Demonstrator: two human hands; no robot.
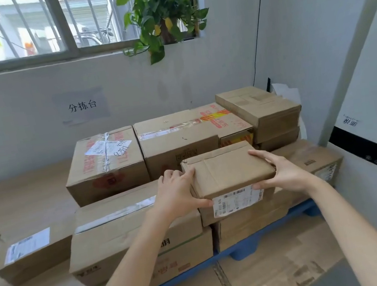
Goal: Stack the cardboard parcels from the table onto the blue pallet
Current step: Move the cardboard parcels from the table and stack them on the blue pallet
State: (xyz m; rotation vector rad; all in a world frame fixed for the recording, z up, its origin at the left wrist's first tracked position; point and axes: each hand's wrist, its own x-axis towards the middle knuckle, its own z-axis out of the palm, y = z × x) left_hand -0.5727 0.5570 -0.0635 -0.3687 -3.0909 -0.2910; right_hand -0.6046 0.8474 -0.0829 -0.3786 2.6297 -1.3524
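Nearest, your left hand (178, 191) and right hand (283, 172) clasped a small brown cardboard parcel (229, 173) between them, fingers curled over its two short ends, thumbs pressed near the white shipping label (237, 200) on its front face. You held it low over the stacked cardboard boxes (132, 228); whether its underside touched them could not be told, since the parcel itself hid that. Your left palm hid its left end. Below, the blue plastic pallet (299, 211) showed only as edge and feet, the rest buried under cartons. To your left, a long flat brown parcel with a white label (34, 253) lay on the pale wooden table (19, 204), just beside the stack. Farther back stood a taped brown box with handwritten numbers (106, 160) and more cartons, their print too blurred to read. Beyond, the grey wall bore a paper sign (83, 106), and a green leafy potted plant (162, 16) sat on the barred window's sill.
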